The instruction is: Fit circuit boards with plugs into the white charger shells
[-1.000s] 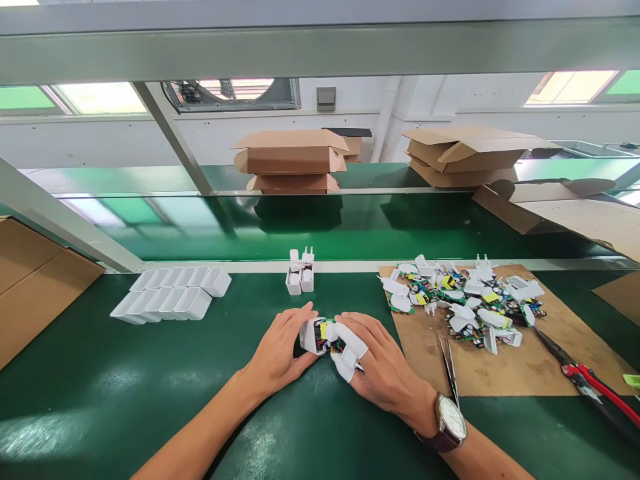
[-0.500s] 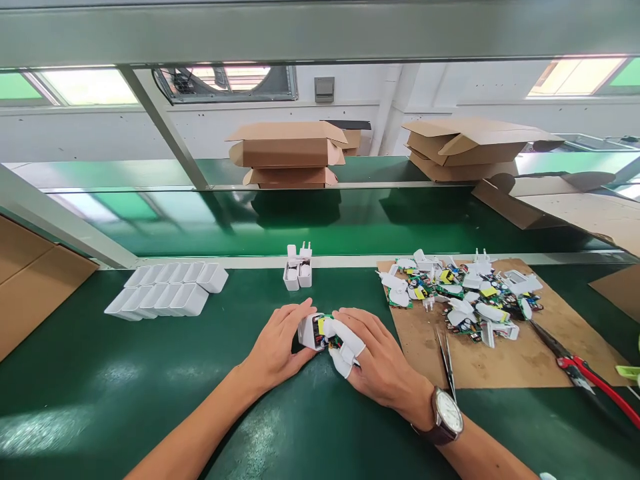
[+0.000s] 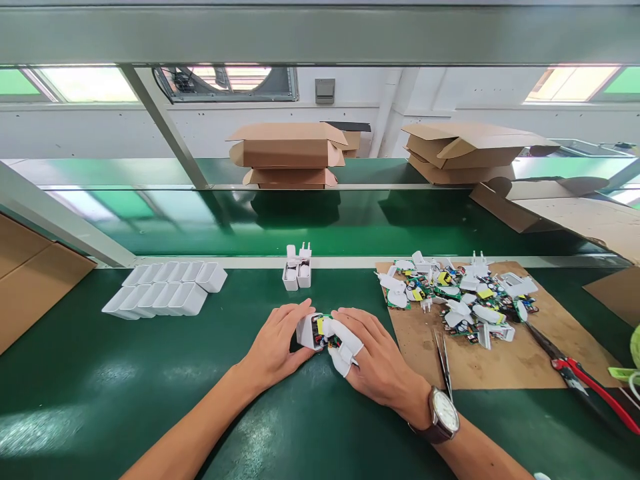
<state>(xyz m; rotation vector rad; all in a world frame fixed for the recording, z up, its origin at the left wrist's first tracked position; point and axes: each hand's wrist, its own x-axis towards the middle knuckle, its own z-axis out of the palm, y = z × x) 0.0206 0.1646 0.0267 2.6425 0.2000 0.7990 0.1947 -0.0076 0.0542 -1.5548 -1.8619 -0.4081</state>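
My left hand [image 3: 274,345] grips a small white charger shell [image 3: 306,331] on the green bench. My right hand [image 3: 376,361], with white finger cots on two fingers and a watch [image 3: 443,417] on the wrist, holds a circuit board [image 3: 326,331] with yellow and green parts at the shell's open end. Both hands rest low on the bench surface, fingers curled around the parts.
Two rows of empty white shells [image 3: 165,291] lie at the left. Two chargers [image 3: 298,271] stand behind my hands. A cardboard sheet [image 3: 500,360] at the right carries a pile of boards and plug parts [image 3: 460,300], tweezers [image 3: 443,357] and red-handled cutters [image 3: 583,380]. Cardboard boxes [image 3: 287,157] sit beyond.
My hands stay together on the shell and board, almost unmoved. The view has shifted slightly, with everything sitting a little higher and leftward in the picture.
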